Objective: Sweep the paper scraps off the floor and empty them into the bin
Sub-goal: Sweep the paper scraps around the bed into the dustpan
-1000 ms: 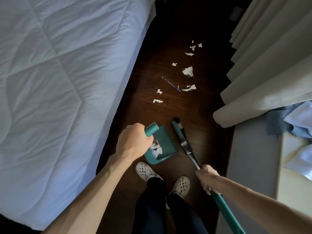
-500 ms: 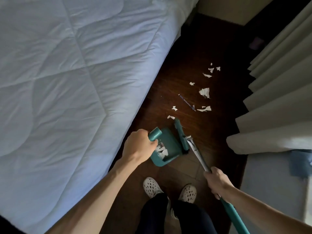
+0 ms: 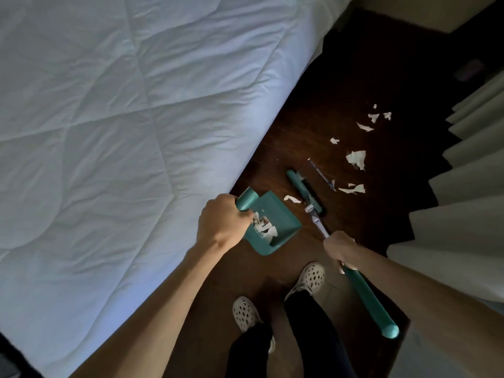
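Observation:
My left hand [image 3: 221, 222] grips the handle of a teal dustpan [image 3: 275, 222] that rests on the dark wooden floor beside the bed; several paper scraps lie inside it. My right hand [image 3: 339, 251] grips the shaft of a teal broom, whose head [image 3: 305, 193] lies on the floor just right of the pan. One white scrap [image 3: 292, 199] lies between the broom head and the pan's mouth. Several more white scraps [image 3: 356, 159] are scattered further out on the floor, with a thin blue pen [image 3: 321, 174] among them. No bin is in view.
A bed with a white quilt [image 3: 122, 137] fills the left side and overhangs the floor. Folded beige curtains [image 3: 469, 186] hang on the right. My feet in white perforated clogs [image 3: 309, 278] stand behind the dustpan. The floor strip between bed and curtain is narrow.
The broom head has moved further out, past the nearest scraps. One scrap now lies between broom and dustpan. The view has shifted, so the scraps appear further right.

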Motion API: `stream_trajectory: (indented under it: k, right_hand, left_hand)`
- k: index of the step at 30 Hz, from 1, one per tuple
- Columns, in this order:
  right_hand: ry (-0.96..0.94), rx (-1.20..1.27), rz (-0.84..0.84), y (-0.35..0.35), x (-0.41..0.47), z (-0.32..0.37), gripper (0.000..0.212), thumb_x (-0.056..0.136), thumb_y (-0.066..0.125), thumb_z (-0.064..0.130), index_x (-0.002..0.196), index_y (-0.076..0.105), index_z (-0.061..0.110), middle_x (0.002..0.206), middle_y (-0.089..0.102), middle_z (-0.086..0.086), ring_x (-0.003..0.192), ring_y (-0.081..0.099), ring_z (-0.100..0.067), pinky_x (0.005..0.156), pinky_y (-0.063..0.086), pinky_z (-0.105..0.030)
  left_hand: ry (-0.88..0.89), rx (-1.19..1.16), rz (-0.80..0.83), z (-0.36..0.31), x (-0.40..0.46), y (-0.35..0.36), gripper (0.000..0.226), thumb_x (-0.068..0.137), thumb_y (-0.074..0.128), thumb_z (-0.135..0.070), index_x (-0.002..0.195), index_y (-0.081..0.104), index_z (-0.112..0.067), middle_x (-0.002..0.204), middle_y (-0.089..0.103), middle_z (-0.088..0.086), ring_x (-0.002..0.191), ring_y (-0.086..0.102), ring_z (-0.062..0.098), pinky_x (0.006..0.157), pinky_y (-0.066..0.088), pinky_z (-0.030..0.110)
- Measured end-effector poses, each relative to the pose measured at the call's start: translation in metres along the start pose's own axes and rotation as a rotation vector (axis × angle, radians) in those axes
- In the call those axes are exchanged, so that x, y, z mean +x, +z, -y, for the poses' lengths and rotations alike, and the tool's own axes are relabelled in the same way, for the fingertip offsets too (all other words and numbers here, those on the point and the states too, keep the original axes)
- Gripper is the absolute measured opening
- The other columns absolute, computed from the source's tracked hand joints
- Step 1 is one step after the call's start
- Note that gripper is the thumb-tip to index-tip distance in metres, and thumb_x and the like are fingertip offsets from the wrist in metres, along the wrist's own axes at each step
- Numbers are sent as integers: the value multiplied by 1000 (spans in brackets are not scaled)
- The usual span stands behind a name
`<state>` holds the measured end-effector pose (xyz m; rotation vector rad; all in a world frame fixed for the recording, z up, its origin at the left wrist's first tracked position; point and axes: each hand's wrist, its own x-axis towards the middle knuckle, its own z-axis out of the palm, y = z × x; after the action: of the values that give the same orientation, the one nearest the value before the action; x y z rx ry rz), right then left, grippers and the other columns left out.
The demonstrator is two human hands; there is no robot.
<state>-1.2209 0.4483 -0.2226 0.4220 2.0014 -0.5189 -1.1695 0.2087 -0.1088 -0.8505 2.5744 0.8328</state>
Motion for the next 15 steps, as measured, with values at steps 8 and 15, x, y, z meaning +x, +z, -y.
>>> stream_trajectory:
  k: [8, 15]
  right_hand:
    - [-130, -76, 102, -34, -34, -42, 33, 100, 37, 24, 121, 55, 6, 67, 47, 1, 46, 44, -12, 42, 45, -29]
    - [-128, 77, -6, -105, -31, -80, 28, 102, 35, 31, 111, 54, 12, 71, 52, 3, 47, 48, -9, 33, 34, -20]
  left_hand:
    - [-32, -11, 0, -68, 40, 0, 39, 82, 70, -26, 53, 47, -17, 48, 51, 0, 45, 51, 21, 46, 36, 26]
    - [35, 65, 33, -117, 64, 3, 42, 84, 71, -26, 52, 46, -18, 46, 49, -1, 43, 50, 19, 46, 34, 26]
